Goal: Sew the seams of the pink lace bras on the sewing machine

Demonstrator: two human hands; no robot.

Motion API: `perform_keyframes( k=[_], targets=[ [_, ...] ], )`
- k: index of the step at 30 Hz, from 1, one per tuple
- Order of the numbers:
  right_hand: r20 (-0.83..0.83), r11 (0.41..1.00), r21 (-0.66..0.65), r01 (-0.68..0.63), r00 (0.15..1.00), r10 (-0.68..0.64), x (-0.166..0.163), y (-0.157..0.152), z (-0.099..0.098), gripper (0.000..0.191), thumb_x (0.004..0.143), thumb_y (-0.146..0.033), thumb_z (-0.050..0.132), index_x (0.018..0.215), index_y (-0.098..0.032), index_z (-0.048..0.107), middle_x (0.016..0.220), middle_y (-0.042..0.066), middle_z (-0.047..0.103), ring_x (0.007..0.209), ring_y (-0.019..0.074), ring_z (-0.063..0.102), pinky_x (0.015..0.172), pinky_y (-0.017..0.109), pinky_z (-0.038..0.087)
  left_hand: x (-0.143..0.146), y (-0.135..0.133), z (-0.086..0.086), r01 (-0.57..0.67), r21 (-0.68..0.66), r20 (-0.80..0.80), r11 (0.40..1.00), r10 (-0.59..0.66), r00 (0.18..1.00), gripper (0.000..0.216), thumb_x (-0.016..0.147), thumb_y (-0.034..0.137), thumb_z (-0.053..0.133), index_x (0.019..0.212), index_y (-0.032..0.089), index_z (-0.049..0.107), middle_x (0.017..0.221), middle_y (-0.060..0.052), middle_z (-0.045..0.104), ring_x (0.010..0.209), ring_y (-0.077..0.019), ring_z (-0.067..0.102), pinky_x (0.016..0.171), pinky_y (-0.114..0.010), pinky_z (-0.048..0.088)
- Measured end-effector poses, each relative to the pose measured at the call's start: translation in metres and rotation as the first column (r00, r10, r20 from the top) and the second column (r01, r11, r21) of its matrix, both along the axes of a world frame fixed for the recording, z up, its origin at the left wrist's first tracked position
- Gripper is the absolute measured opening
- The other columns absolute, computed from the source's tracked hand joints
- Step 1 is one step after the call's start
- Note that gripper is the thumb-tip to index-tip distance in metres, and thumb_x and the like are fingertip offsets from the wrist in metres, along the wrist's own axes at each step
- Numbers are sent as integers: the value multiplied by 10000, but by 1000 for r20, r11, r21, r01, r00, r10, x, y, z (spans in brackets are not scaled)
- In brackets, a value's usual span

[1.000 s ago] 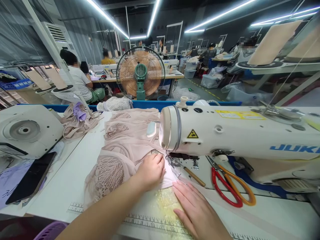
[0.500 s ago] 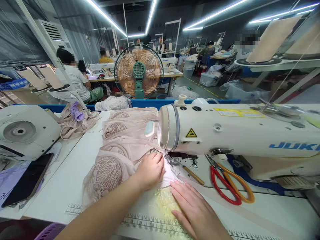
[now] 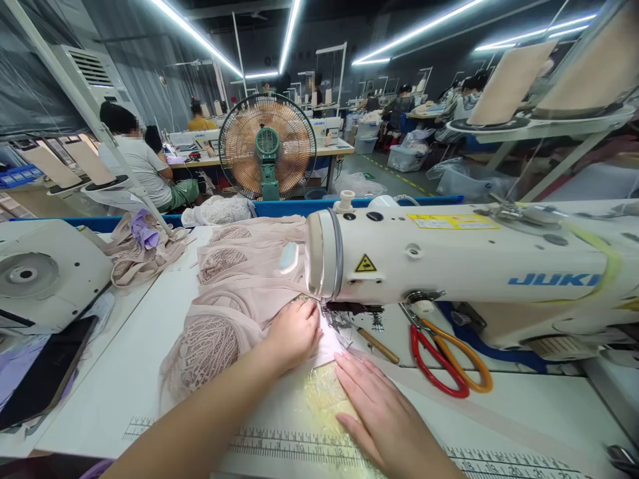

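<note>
Beige bras point(image 3: 212, 346) with lace cups lie in a row to the left of the white sewing machine point(image 3: 439, 256). My left hand point(image 3: 293, 336) has its fingers curled onto the bra fabric close beside the needle area, pinching it. A pale pink flap point(image 3: 328, 340) of that fabric stretches from the presser foot toward me, brightly lit. My right hand point(image 3: 382, 409) lies flat with its fingers extended, the fingertips touching the flap's near right corner. Yellowish clear tape point(image 3: 319, 396) covers the table beside the right thumb. The needle itself is hidden.
Scissors with red and orange handles point(image 3: 449, 359) and a wooden-handled tool point(image 3: 379, 344) lie right of the needle. A ruler strip point(image 3: 284, 444) runs along the front edge. At left are a black phone point(image 3: 47, 376) and beige straps point(image 3: 144, 249). A large fan point(image 3: 267, 146) stands beyond.
The head view has turned slightly right, so the scene sits further left. Both hands keep nearly the same place beside the machine, with the fabric little changed.
</note>
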State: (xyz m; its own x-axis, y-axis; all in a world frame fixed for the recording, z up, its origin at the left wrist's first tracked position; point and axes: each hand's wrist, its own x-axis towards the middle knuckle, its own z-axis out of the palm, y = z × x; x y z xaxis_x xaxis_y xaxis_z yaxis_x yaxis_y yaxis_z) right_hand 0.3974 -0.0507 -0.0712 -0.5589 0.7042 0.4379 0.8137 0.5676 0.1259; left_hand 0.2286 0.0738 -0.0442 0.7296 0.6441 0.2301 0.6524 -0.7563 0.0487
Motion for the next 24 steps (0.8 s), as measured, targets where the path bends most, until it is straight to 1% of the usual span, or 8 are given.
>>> perform_keyframes(
  k=[2, 4, 7, 10, 12, 15, 18, 24],
  targets=[
    [-22, 1000, -15, 5, 1000, -5, 0, 0, 0, 463, 855, -308, 498, 1249, -66, 516, 1320, 116, 496, 1198, 247, 483, 925, 388, 479, -2, -3, 5, 9, 2, 7, 1000, -9, 1000, 186, 835, 220, 473, 915, 106, 597, 1002, -138, 590, 941, -262, 535, 803, -403, 473],
    [-44, 1000, -19, 6, 999, -7, 1, -1, -1, 457, 855, -301, 497, 1247, -68, 519, 1312, 117, 505, 1196, 247, 485, 928, 388, 473, -6, -12, 10, 64, 18, 21, 998, -64, 998, 222, 856, 196, 433, 938, 84, 606, 1013, -150, 602, 933, -255, 546, 797, -394, 481],
    [-76, 1000, -19, 18, 997, -20, 0, -2, -3, 464, 841, -279, 504, 1248, -56, 517, 1292, 134, 524, 1179, 249, 500, 913, 380, 477, -17, -31, 13, 251, 22, 9, 968, -252, 968, 275, 890, 160, 370, 999, 83, 611, 1070, -133, 622, 970, -224, 555, 848, -367, 470],
    [-85, 999, -28, 40, 995, -43, -3, -1, -3, 472, 823, -280, 518, 1237, -54, 529, 1281, 143, 534, 1153, 256, 520, 874, 380, 490, -31, -42, 6, 389, 6, -63, 921, -388, 920, 323, 916, 191, 381, 1192, 113, 529, 1259, -104, 554, 1144, -221, 490, 978, -403, 390],
    [-82, 998, -31, 50, 995, -52, -5, 1, -1, 465, 822, -293, 519, 1220, -54, 546, 1275, 137, 541, 1137, 255, 531, 860, 375, 491, -38, -41, 1, 400, -13, -122, 916, -399, 909, 354, 934, 215, 377, 1268, 145, 469, 1343, -81, 491, 1222, -218, 437, 1022, -427, 341],
    [-115, 998, -14, 60, 991, -61, -8, 6, 3, 438, 862, -340, 484, 1193, -69, 576, 1248, 107, 571, 1123, 230, 541, 869, 344, 476, -42, -32, -1, 388, -39, -177, 921, -389, 904, 351, 959, 201, 337, 1288, 173, 454, 1362, -57, 475, 1245, -207, 426, 1030, -426, 333],
    [-151, 997, 11, 78, 986, -75, -13, 11, 2, 460, 901, -421, 434, 1167, -84, 600, 1223, 87, 594, 1118, 217, 541, 875, 331, 455, -43, -21, 3, 424, -49, -200, 905, -424, 883, 361, 964, 190, 311, 1299, 158, 444, 1364, -62, 470, 1236, -223, 442, 1012, -432, 358],
    [-214, 982, 22, 186, 961, -177, -29, 20, -5, 528, 878, -525, 446, 1111, -92, 636, 1192, 92, 613, 1099, 221, 548, 859, 339, 435, -43, -1, 3, 444, -37, -193, 895, -443, 876, 354, 959, 183, 327, 1282, 153, 468, 1352, -70, 480, 1217, -235, 466, 997, -465, 380]
  ],
)
